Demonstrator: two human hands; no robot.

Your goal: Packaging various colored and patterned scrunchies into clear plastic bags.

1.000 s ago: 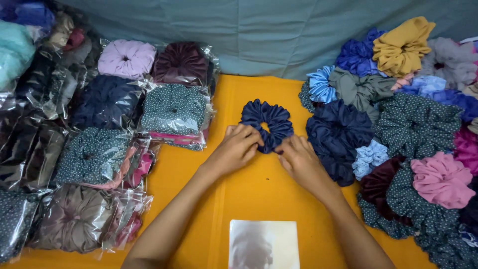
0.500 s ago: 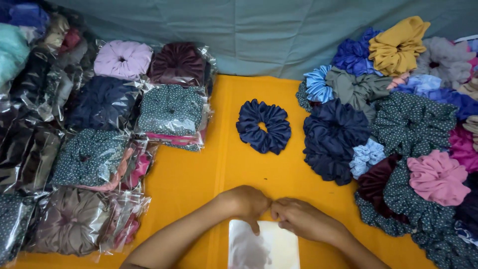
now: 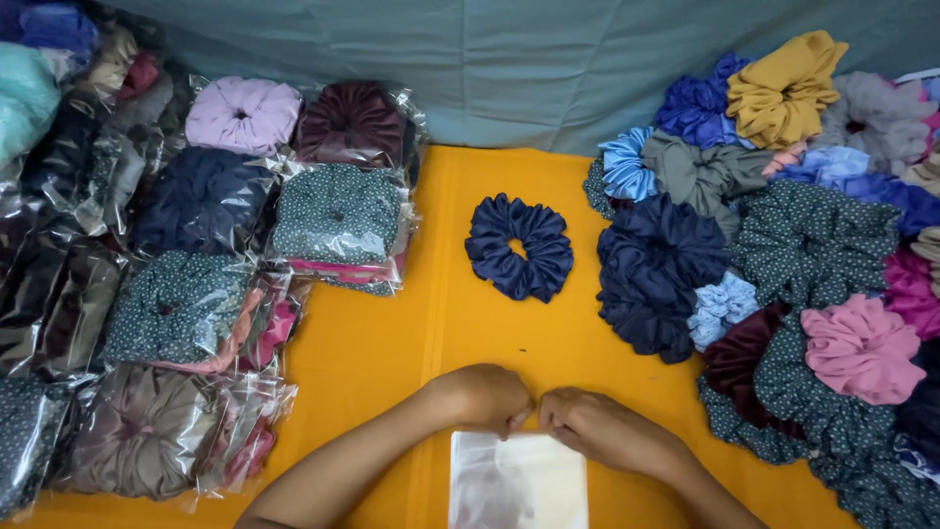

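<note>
One navy scrunchie (image 3: 519, 246) lies mid-frame; left hand (image 3: 487, 397) and right hand (image 3: 597, 429), unmoved, both pinch one clear bag (image 3: 517, 480) bottom centre.

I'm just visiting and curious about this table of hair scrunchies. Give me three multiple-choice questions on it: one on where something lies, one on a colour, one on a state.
1. Where does the lone navy scrunchie lie?
A. On the bare yellow cloth, between the two heaps
B. Inside a bag
C. In a hand

2. What colour is the scrunchie atop the loose pile at the far right?
A. White
B. Mustard yellow
C. Black

3. How are the scrunchies on the left kept?
A. Loose
B. In a box
C. Sealed in clear bags

Answers: 1 A, it sits alone, clear of both hands. 2 B, the mustard scrunchie tops the pile. 3 C, glossy bagged scrunchies show there, while the left hand and right hand pinch the empty clear bag.
</note>
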